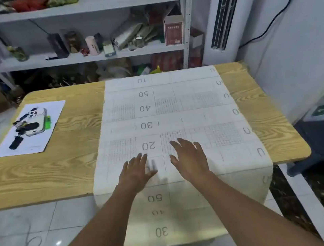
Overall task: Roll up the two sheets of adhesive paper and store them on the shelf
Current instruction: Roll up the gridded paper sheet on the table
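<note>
Head view down onto a wood-grain table (58, 164). White adhesive paper (167, 109) spread flat down the middle of it, unrolled, printed with faint grids and the numbers 10, 50, 40, 30, 20, its near end hanging over the table's front edge toward the tiled floor. Impossible to tell whether 1 sheet or 2 stacked. Left hand (135, 172) and right hand (189, 158) side by side, palms down on the paper near the front edge, fingers straight and spread, grasping nothing. At far left of the table, a loose white page (51, 109) bearing a phone (36, 121) and keys (17, 141). Behind the table, a cluttered grey shelf (93, 56).
</note>
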A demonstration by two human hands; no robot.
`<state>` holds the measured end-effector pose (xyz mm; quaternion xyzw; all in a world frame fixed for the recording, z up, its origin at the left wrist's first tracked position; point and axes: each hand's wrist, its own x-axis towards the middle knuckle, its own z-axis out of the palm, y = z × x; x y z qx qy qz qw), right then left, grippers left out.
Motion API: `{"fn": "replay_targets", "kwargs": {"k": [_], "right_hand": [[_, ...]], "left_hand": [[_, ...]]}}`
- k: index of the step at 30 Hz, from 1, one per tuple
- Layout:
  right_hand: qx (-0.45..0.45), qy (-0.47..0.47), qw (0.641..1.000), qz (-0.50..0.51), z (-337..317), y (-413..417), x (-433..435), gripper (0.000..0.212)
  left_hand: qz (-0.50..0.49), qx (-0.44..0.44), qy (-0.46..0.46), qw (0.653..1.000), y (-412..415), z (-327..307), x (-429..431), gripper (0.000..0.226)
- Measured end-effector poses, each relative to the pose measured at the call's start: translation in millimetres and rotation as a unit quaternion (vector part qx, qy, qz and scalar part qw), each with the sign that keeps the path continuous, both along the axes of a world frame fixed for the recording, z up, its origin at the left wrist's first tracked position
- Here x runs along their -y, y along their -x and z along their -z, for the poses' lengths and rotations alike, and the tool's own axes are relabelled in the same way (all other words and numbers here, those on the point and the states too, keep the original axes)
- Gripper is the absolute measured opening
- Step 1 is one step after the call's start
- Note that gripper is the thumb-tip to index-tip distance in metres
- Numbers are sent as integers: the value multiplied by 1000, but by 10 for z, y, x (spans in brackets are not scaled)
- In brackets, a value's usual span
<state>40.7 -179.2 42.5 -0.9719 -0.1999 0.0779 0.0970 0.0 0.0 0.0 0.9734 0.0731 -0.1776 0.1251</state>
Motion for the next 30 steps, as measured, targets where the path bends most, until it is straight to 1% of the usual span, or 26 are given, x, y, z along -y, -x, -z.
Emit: {"fn": "replay_targets", "kwargs": {"k": [4,7,11,14,17,20,23,27,30], "right_hand": [[-36,18,999,-3,230,-147,86,51],[-45,30,998,-12,355,-266,127,52],[-59,49,997,-11,565,-336,228,53],[-59,54,997,-7,700,-375,279,53],[-36,56,998,-14,770,-406,267,53],[-23,58,998,-2,746,-398,224,63],[-27,40,999,13,766,-402,252,55],[-14,17,1000,20,802,-411,337,44],[-8,4,999,46,863,-457,463,48]], "left_hand": [[-13,-39,-14,999,-58,215,15,77],[-3,-39,-17,999,-155,286,10,78],[0,-45,-11,999,-199,378,-4,72],[-8,-31,-13,999,-257,449,-11,67],[-9,-21,-24,999,-315,497,-13,64],[-17,-10,-28,999,-393,506,-11,63],[-21,-11,-39,999,-471,515,11,63],[-36,-3,-29,999,-506,539,58,62],[-37,6,-35,999,-493,565,51,63]]}}
